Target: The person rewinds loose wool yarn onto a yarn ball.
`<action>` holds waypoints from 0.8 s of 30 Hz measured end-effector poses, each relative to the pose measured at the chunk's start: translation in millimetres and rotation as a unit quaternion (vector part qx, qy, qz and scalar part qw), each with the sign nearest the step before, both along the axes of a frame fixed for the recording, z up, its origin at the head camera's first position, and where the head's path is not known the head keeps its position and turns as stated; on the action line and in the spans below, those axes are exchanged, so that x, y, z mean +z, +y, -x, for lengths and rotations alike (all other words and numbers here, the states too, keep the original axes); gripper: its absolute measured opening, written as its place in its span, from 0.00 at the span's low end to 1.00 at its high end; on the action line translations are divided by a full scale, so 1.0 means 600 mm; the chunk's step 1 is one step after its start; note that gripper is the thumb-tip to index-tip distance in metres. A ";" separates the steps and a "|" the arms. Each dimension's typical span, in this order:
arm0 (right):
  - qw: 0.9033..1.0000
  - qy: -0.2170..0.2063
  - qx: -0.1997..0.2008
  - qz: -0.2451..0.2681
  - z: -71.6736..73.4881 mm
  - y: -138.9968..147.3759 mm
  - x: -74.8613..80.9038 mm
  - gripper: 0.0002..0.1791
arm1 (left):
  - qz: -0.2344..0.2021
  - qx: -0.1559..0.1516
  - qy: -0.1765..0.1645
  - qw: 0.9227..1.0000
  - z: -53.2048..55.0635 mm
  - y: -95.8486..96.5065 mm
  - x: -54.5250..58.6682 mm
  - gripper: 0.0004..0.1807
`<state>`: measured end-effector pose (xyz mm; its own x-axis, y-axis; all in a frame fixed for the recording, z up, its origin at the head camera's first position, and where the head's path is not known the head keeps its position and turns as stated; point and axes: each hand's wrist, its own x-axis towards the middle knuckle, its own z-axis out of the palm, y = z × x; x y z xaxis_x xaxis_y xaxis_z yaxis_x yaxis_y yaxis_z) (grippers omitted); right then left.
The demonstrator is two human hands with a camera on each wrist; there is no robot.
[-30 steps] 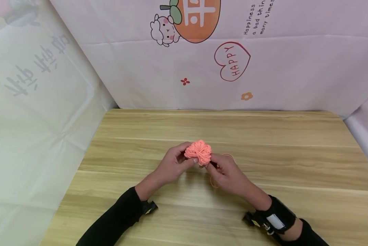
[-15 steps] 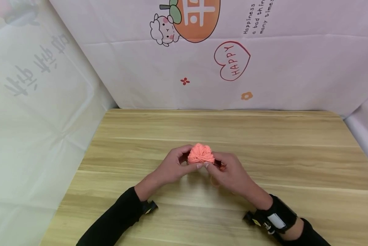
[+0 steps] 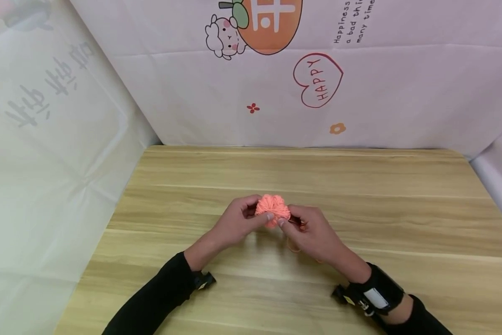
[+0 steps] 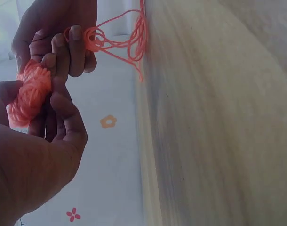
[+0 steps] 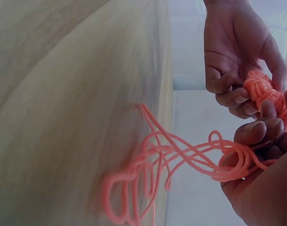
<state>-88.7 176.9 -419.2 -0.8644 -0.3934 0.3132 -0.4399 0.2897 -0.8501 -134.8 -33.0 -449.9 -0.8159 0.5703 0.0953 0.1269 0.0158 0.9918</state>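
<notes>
A coral-pink bundle of wound yarn is held up between both hands over the table. My left hand grips its left side, thumb lying across the near face and fingers behind. At its lower right edge my right hand pinches with thumb and index finger. In the right wrist view, loose loops of yarn hang from the right hand's curled lower fingers toward the tabletop. The left wrist view shows the bundle edge-on between the hands, with trailing strands beyond.
The wood-grain table spreads out on all sides of the hands. A white printed cloth rises behind its far edge, and another pale cloth hangs along the left. Each wrist wears a small black camera.
The yarn bundle has been turned and tilted between the fingers. Both thumbs have shifted: they met under its near edge half a second ago, and the left one now lies on its face.
</notes>
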 end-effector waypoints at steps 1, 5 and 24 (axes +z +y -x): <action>1.000 0.009 0.001 -0.007 0.000 -0.001 0.000 0.09 | 0.001 0.010 0.003 1.000 -0.001 0.001 0.003 0.14; 0.998 0.063 -0.002 -0.031 0.003 -0.006 -0.001 0.12 | 0.015 0.065 0.023 0.998 -0.009 0.001 0.026 0.06; 0.991 0.136 0.002 -0.011 0.015 0.008 -0.045 0.12 | 0.171 -0.010 0.132 0.976 0.003 -0.007 -0.007 0.06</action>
